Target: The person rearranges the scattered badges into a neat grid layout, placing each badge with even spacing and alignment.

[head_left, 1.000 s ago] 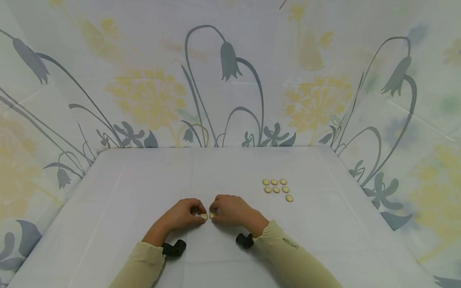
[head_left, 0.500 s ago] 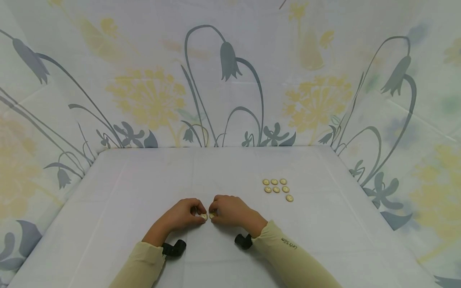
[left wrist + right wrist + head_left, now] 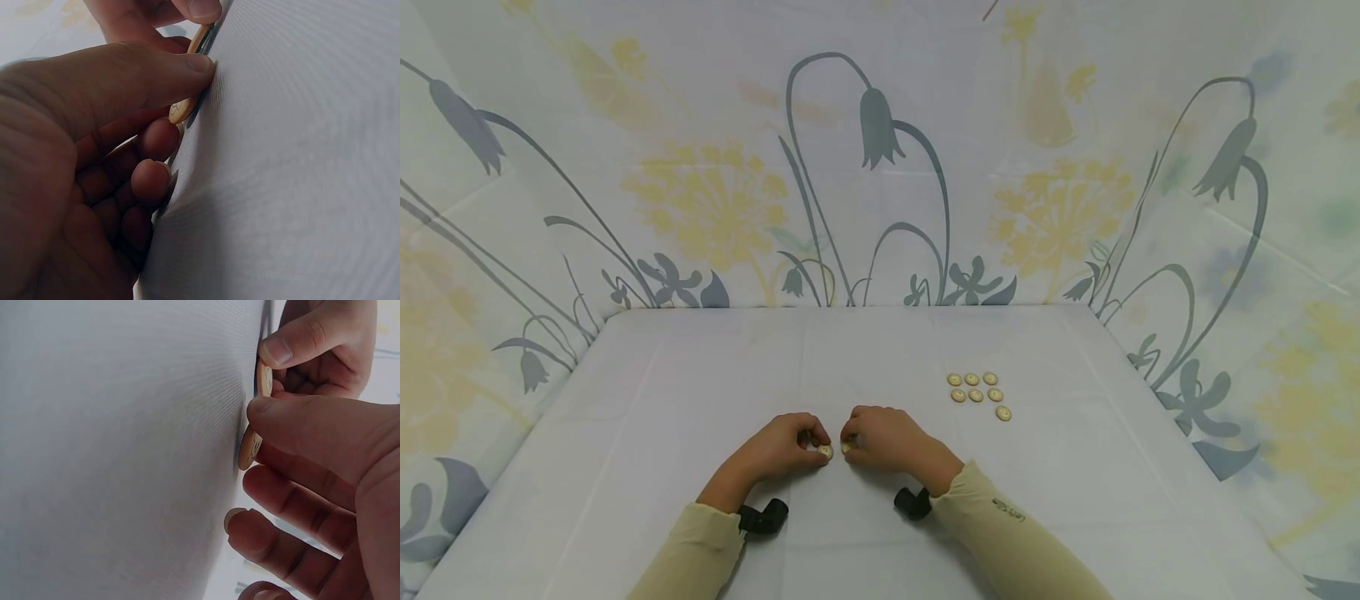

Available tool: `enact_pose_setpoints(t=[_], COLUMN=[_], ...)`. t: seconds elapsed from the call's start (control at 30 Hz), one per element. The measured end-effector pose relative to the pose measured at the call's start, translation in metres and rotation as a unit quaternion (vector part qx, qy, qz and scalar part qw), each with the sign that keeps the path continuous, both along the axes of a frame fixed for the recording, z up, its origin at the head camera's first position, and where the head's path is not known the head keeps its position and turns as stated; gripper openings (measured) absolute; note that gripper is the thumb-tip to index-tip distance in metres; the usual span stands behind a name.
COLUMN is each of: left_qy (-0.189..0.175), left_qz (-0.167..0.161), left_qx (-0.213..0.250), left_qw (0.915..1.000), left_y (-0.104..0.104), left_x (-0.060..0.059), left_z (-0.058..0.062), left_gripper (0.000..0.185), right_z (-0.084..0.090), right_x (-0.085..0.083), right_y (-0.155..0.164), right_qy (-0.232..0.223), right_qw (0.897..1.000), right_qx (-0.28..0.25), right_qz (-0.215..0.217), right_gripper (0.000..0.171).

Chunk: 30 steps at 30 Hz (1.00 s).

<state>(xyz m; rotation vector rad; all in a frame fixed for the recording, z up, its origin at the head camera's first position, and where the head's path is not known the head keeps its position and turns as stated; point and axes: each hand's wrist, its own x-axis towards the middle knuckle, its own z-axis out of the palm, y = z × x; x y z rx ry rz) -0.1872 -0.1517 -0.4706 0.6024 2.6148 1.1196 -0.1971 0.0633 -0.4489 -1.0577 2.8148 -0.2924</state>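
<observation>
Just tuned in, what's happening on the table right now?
A person sits at a table covered in white cloth, each hand pinching a small cream button against it near the front edge. The left hand holds one button; the right hand holds another just beside it, the two nearly touching. Off to the right, seven more buttons lie flat in a neat cluster, two rows of three and one apart.

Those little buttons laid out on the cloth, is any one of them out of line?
Yes. Six of the buttons sit in two tidy rows of three, but the seventh button lies alone, offset to the right below the second row.
</observation>
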Motion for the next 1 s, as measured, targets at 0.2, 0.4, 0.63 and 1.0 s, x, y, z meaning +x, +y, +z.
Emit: enact_pose_setpoints(t=[0.2,0.4,0.63,1.0], left_qy=[-0.001,-0.001,0.004,0.007], left_qz=[-0.001,-0.001,-0.005,-0.003], left_qx=[0.001,-0.001,-0.002,-0.001], left_qw=[1.0000,1.0000,1.0000,1.0000], left_y=[0.000,0.000,0.000,0.000], left_x=[0.000,0.000,-0.001,0.000], left_z=[0.000,0.000,0.000,0.000], left_gripper=[0.014,0.013,0.014,0.014], right_z=[-0.001,0.000,0.000,-0.001], right_x=[0.000,0.000,-0.001,-0.004], right_y=[0.005,0.009,0.015,0.025], right_qy=[-0.002,-0.005,0.002,-0.006], right_qw=[1.000,1.000,1.000,0.999], right_qx=[-0.011,-0.010,-0.013,-0.007], right_qz=[-0.004,-0.011,-0.016,-0.031], right_gripper=[0.021,0.022,0.020,0.021])
